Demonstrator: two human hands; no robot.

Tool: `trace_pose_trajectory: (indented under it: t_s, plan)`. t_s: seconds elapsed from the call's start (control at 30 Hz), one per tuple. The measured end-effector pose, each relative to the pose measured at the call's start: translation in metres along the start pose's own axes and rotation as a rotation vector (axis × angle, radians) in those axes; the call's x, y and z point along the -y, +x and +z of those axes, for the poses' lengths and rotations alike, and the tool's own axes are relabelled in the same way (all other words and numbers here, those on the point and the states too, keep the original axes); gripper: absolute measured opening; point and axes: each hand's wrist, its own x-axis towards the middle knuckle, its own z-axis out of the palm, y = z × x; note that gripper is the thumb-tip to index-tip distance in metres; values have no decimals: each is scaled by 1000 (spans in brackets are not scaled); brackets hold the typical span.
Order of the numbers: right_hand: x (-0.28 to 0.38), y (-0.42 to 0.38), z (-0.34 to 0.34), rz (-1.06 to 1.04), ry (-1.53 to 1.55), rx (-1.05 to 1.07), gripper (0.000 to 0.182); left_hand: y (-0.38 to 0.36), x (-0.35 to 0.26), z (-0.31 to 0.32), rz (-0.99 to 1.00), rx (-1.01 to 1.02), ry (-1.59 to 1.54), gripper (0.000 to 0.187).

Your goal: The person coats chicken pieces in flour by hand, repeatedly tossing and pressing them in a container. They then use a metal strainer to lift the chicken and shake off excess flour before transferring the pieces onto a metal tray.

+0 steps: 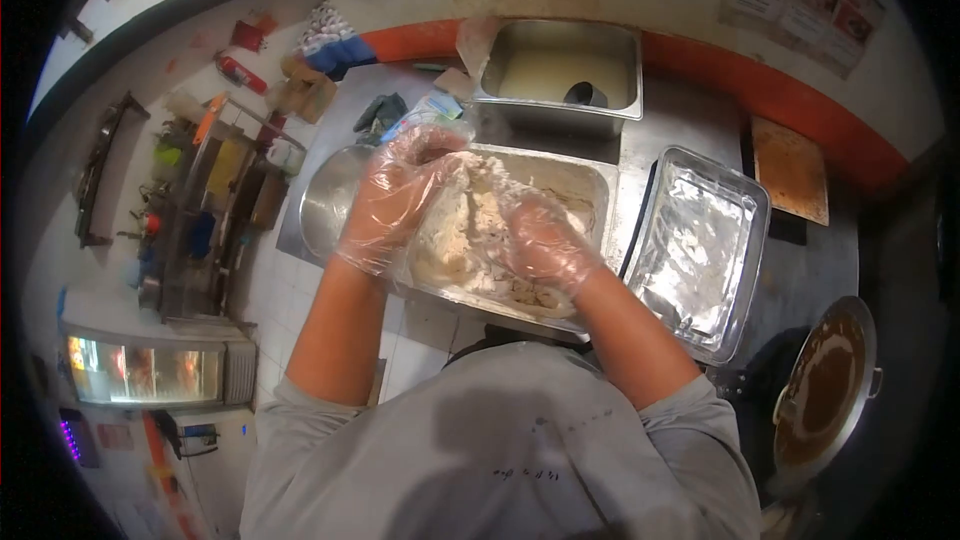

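Observation:
Both my hands wear clear plastic gloves. My left hand [400, 190] is at the upper left of a metal tray [612, 190], its fingers curled round a clump of pale, flour-coated food [465, 185]. My right hand [545, 240] is lower, over the middle right of the same tray, its fingers bent against the other side of the clump. White floury stuff [445, 250] covers the tray's inside below and between the hands. The fingertips of both hands are partly hidden by the coated food.
Behind stands a deep metal container [560, 75] of pale liquid with a dark cup [586, 94]. A foil-like shiny tray [695, 240] is at the right, a round metal bowl [325, 202] at the left. A wide pan [828, 390] of brown liquid sits at the lower right.

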Motion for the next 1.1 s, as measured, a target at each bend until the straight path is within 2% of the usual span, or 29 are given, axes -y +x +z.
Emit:
trace_pose_trajectory:
  t_s: [0.03, 0.07, 0.1, 0.13, 0.17, 0.2, 0.23, 0.27, 0.3, 0.33, 0.37, 0.4, 0.47, 0.5, 0.53, 0.57, 0.6, 0.63, 0.7, 0.73, 0.8, 0.83, 0.87, 0.93, 0.97, 1.03, 1.07, 1.1]
  plan:
    - [3, 8, 1, 127, -113, 298, 50, -2, 2, 8, -13, -23, -189, 25]
    - [4, 9, 4, 136, -125, 300, 50, -1, 4, 9, -24, -47, -379, 26]
    - [4, 9, 10, 210, 13, 291, 45, 7, 22, 4, 3, -15, -436, 27]
    - [3, 10, 19, 278, 150, 279, 41, 14, 34, 2, 15, -11, -449, 27]
    - [-17, -6, 48, 221, 49, 169, 28, 20, 45, 0, 46, -68, -429, 26]
    - [-17, -8, 44, 223, 35, 178, 28, 23, 53, -1, 71, -128, -411, 25]
    - [-16, -7, 39, 299, -88, 319, 25, 24, 46, -7, -23, -101, -413, 23]
    - [-15, -7, 35, 377, -212, 456, 22, 29, 51, -12, -22, -98, -430, 23]
    - [-21, -12, 40, 386, -225, 463, 22, 36, 57, -19, 32, -137, -335, 22]
    - [-31, -18, 50, 462, -374, 570, 23, 42, 63, -24, 88, -177, -240, 21]
    - [-33, -21, 53, 534, -526, 676, 25, 46, 72, -27, 146, -90, -146, 25]
    - [-34, -24, 54, 533, -545, 687, 25, 48, 86, -26, 201, -9, -52, 29]
    - [-27, -19, 47, 494, -639, 661, 26, 48, 149, -14, 271, 331, 477, 44]
    - [-21, -13, 36, 466, -667, 676, 26, 39, 160, -12, 137, 561, 553, 52]
    - [-10, -3, 22, 408, -561, 474, 27, 32, 167, -11, -2, 792, 618, 60]
    - [1, 12, 11, 349, -444, 283, 29, 29, 168, -13, -18, 909, 721, 60]
    - [13, 33, 6, 328, -462, 307, 29, 26, 166, -17, -33, 1034, 824, 61]
    - [25, 53, 1, 369, -447, 283, 30, 24, 166, -19, -36, 1017, 797, 61]
    - [32, 92, 13, 400, -389, 255, 27, 23, 163, -28, 75, 1031, 753, 37]
    - [29, 117, 25, 392, -405, 279, 27, 26, 156, -37, 73, 1019, 725, 37]
    - [15, 173, 58, 201, -503, 324, 25, 31, 142, -55, -194, 1145, 670, 39]
    - [2, 201, 74, 250, -546, 437, 27, 27, 187, -24, 48, 1178, 697, 56]
    - [-17, 224, 91, 306, -589, 546, 28, 27, 202, -12, 63, 1201, 674, 57]
    - [-103, 250, 131, -260, -817, 947, 31, 32, 208, -8, 81, 1205, 613, 59]
    - [-110, 255, 143, -265, -828, 955, 31, 35, 210, -4, 94, 1193, 580, 60]
    - [-114, 265, 169, 389, -600, 963, 30, 42, 211, 3, 127, 1167, 517, 62]
    - [-123, 268, 180, 388, -610, 964, 30, 46, 210, 6, 140, 1157, 489, 63]
    - [-131, 271, 190, 180, -661, 1101, 30, 49, 209, 8, 154, 1146, 469, 63]
